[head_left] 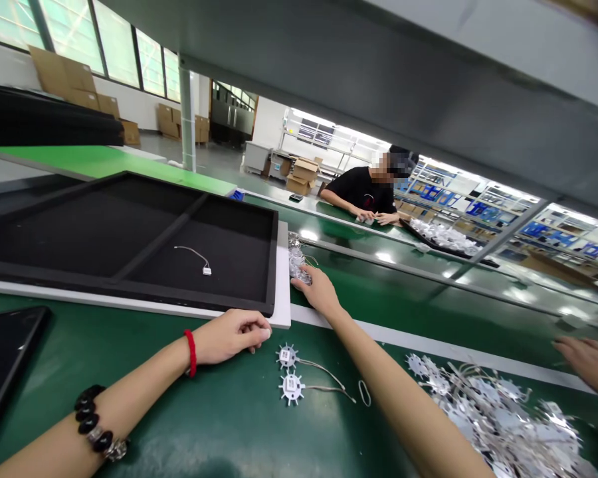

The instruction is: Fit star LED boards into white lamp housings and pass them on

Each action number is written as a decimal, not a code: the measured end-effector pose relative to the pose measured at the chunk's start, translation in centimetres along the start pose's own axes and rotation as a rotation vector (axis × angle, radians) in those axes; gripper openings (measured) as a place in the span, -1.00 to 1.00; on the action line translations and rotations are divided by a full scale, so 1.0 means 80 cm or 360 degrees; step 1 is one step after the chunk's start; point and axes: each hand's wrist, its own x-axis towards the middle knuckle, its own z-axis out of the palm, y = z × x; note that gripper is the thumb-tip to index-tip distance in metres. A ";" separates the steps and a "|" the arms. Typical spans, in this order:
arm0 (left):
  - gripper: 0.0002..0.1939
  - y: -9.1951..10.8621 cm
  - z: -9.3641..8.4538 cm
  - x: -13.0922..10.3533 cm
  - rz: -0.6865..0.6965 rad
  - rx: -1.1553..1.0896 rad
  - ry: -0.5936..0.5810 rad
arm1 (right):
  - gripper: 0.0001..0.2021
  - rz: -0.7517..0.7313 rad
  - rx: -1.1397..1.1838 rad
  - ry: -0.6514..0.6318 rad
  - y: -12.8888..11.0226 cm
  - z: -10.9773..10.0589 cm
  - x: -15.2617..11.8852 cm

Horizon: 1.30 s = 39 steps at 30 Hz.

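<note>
My left hand (246, 330), fingers curled, rests on the green table by the corner of the black tray (199, 302); what it holds, if anything, is hidden. Further forward, my right hand (315, 287) has its fingers on a heap of clear and silvery parts (297, 257) beside the tray's white board (282, 292). Two gear-shaped metal pieces with wires, an upper one (286, 357) and a lower one (292, 388), lie near my left hand. A small white part with a thin wire (206, 271) lies inside the tray.
A large pile of wired metal pieces (498, 411) covers the right side. Another person's hand (591, 365) is at the right edge. A rubber band (364, 393) lies near my right forearm. Across the line sits a person in black (361, 192). A dark panel (10, 358) is at left.
</note>
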 end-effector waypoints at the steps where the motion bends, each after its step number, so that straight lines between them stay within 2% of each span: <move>1: -0.57 0.000 0.000 0.000 0.0005 0.0002 0.0005 | -0.60 0.0013 -0.0020 0.0008 0.003 0.001 0.004; 6: -0.62 -0.001 0.001 -0.002 0.0047 0.0015 0.0020 | -0.62 0.0129 -0.0139 0.0056 0.022 -0.004 0.016; 12: -0.65 -0.003 0.002 0.001 0.0066 0.0030 0.0060 | -0.64 0.0407 -0.0237 0.0113 0.058 -0.018 0.029; 14: -0.65 -0.004 0.003 0.001 0.0075 0.0030 0.0067 | -0.65 0.0413 -0.0242 0.0084 0.063 -0.024 0.029; 18: -0.68 -0.006 0.004 0.001 0.0097 0.0025 0.0078 | -0.66 0.0165 -0.0198 -0.0096 0.049 -0.027 0.012; 22: -0.70 -0.008 0.006 0.002 0.0109 0.0030 0.0088 | -0.60 -0.0181 -0.0133 -0.0277 0.020 -0.013 -0.005; 25: -0.71 -0.006 0.006 0.002 0.0111 0.0050 0.0095 | -0.56 -0.0224 -0.0133 -0.0298 0.004 0.000 0.003; 30: -0.78 -0.004 0.006 0.000 0.0110 0.0092 0.0085 | -0.54 -0.0030 -0.0222 -0.0241 0.003 0.004 0.033; 39: -0.77 -0.003 0.007 0.000 0.0098 0.0186 0.0069 | -0.57 0.0395 -0.0328 -0.0127 0.057 -0.012 0.082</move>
